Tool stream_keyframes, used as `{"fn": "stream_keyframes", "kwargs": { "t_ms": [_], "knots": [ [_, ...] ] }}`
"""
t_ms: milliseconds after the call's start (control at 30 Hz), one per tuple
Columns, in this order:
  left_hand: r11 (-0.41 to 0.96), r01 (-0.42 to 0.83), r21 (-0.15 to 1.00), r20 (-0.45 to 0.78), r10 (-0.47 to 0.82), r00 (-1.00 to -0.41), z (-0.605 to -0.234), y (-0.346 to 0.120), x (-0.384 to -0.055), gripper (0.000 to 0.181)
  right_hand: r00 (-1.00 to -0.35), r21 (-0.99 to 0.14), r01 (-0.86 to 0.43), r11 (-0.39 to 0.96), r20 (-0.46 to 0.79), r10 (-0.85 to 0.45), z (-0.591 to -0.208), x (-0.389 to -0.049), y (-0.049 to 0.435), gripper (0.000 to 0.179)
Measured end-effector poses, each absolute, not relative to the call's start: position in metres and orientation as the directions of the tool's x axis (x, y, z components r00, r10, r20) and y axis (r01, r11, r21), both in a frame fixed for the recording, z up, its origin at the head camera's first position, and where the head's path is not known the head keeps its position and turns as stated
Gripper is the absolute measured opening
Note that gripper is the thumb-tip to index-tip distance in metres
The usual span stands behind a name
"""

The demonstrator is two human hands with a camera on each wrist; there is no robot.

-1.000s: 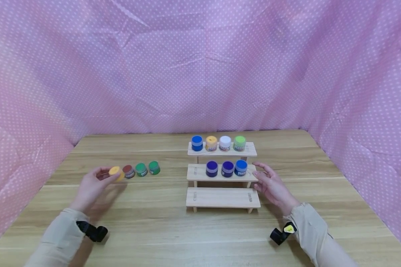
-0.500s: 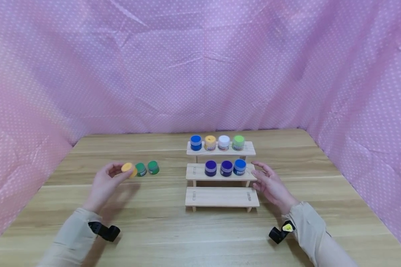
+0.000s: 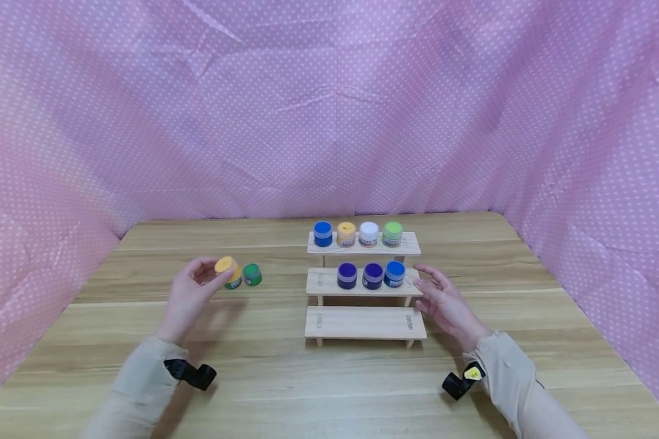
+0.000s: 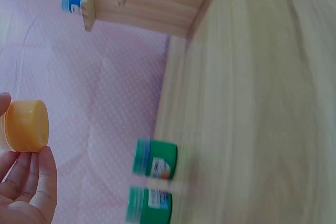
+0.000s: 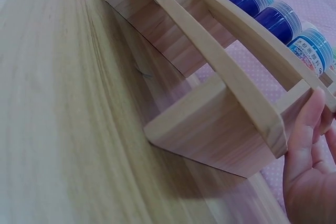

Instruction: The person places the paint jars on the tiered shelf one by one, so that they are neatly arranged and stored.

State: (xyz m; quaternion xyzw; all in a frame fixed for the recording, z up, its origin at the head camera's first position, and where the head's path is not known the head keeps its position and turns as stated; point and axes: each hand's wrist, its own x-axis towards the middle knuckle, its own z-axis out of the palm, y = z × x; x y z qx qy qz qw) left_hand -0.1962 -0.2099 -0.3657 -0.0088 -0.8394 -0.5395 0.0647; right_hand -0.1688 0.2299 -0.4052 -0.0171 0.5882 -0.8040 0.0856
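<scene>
My left hand (image 3: 193,292) holds a yellow-orange paint jar (image 3: 227,266) between thumb and fingertips, raised above the table. Beneath and beside it are two green paint jars, one partly covered by the held jar in the head view. The left wrist view shows both, the nearer green jar (image 4: 149,205) and the other green jar (image 4: 155,158). My right hand (image 3: 449,305) is at the right end of a three-step wooden stand (image 3: 365,323). Its thumb (image 5: 310,116) presses the front of the middle step's end, with the other fingers curled behind.
On the middle step stand two dark purple jars (image 3: 347,276) and a blue jar (image 3: 394,274). The top step bears a blue jar (image 3: 323,234), a yellow-orange jar (image 3: 346,235), a white jar (image 3: 368,235) and a light green jar (image 3: 392,235). Pink dotted cloth (image 3: 329,122) hangs behind the table.
My left hand has carried the yellow-orange jar to the right and up, past the red-brown jar, which it now hides, to over the left green jar. The right hand stays put.
</scene>
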Motion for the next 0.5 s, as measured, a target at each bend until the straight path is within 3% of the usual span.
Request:
{"fn": "stream_keyframes", "kwargs": {
  "t_ms": [500],
  "knots": [
    [0.243, 0.105, 0.964, 0.112, -0.013, -0.994, -0.36, -0.171, -0.202, 0.046, -0.986, -0.954, 0.121, -0.276, -0.082, -0.147, -0.405, -0.169, 0.229, 0.026]
  ]
}}
